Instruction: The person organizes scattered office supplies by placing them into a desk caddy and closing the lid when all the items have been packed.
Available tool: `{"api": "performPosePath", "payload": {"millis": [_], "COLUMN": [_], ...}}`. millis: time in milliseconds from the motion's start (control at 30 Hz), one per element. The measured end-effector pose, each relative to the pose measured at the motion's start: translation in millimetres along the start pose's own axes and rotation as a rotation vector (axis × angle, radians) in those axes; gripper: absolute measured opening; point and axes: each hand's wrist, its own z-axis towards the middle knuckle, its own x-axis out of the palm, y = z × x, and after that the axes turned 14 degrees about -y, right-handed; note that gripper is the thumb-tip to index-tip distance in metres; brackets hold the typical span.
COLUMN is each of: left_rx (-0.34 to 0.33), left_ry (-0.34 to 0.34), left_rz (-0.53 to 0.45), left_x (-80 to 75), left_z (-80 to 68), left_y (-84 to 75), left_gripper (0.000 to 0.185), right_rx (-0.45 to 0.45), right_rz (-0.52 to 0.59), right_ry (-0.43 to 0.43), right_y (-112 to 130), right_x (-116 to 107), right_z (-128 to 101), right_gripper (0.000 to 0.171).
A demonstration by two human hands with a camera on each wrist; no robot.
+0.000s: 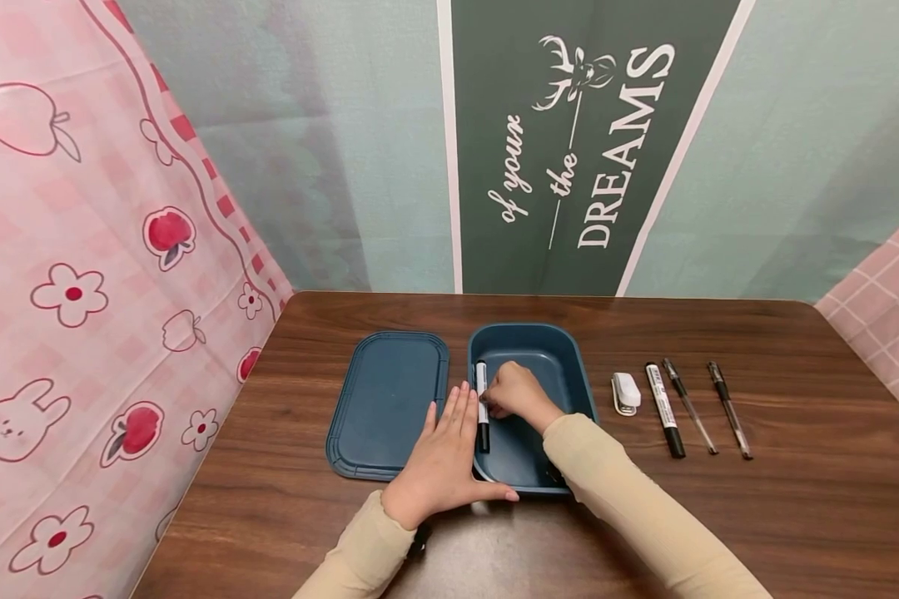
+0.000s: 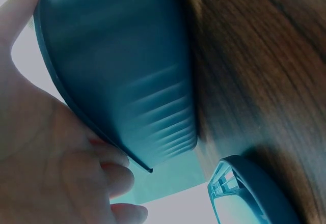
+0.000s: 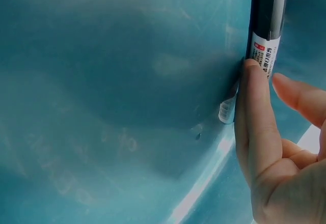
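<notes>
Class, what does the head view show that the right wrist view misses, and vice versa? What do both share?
Only the head view shows the left hand, flat blue rectangular lid and small white stapler.

Only the right wrist view shows the clear ribbed tip beside the black-and-white cylindrical marker and the red mark on its label.

Both show the right hand, that marker and the blue rectangular box's inside.

In the head view's lower right, the sleeve (image 1: 644, 503) hides part of the box (image 1: 558, 374) and runs off the bottom edge; the right wrist view's top edge cuts off the marker (image 3: 266, 20)
</notes>
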Motion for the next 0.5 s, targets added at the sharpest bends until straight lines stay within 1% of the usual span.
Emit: {"api": "performPosePath", "payload": {"millis": [200, 500], "left_rx": [-0.003, 0.002], "left_ry": [0.005, 0.004], "left_rz": [-0.004, 0.002], "left_x": [-0.8, -0.3], "left_z": [0.1, 0.0], "left_y": [-1.0, -0.9], "left_gripper": [0.124, 0.124], "right_rx": [0.009, 0.089], "right_rz": [0.019, 0.131], "right_ry": [-0.003, 0.006], "right_y": [-0.6, -2.8], "right_x": [-0.7, -1.1], "right_z": [0.2, 2.6], "right_gripper": [0.025, 0.016]}}
